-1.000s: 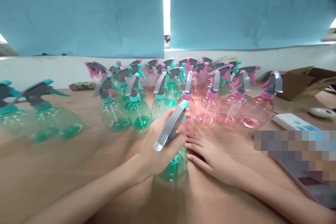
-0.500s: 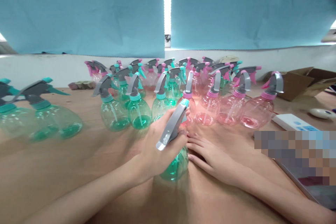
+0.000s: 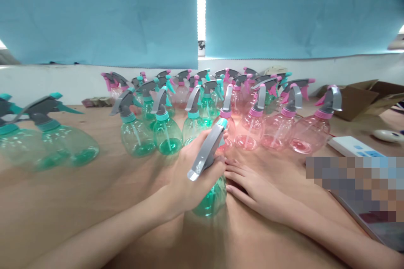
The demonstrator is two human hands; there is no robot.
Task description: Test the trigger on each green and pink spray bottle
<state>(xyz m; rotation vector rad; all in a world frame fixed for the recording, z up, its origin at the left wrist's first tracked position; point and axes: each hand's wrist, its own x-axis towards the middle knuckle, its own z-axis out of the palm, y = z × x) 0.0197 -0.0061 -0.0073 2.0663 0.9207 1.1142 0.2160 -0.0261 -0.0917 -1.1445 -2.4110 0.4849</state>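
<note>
A green spray bottle (image 3: 210, 199) with a grey and teal trigger head stands upright on the table (image 3: 132, 201), in the middle of the head view. My left hand (image 3: 191, 172) is wrapped round its neck, just under the spray head; the trigger is mostly hidden by the fingers. My right hand (image 3: 252, 183) lies on the table right of the bottle, palm down, fingers stretched toward its base. Behind my hands stands a row of spray bottles: green ones (image 3: 168, 136) on the left, pink ones (image 3: 251, 132) on the right.
Further back, several more pink and green spray bottles (image 3: 181, 92) crowd along the wall. Two green bottles (image 3: 67, 147) stand at the far left. To the right are a cardboard box (image 3: 356, 101), a white mouse (image 3: 388, 136), a white box (image 3: 350, 145) and a partly pixelated flat object (image 3: 362, 214).
</note>
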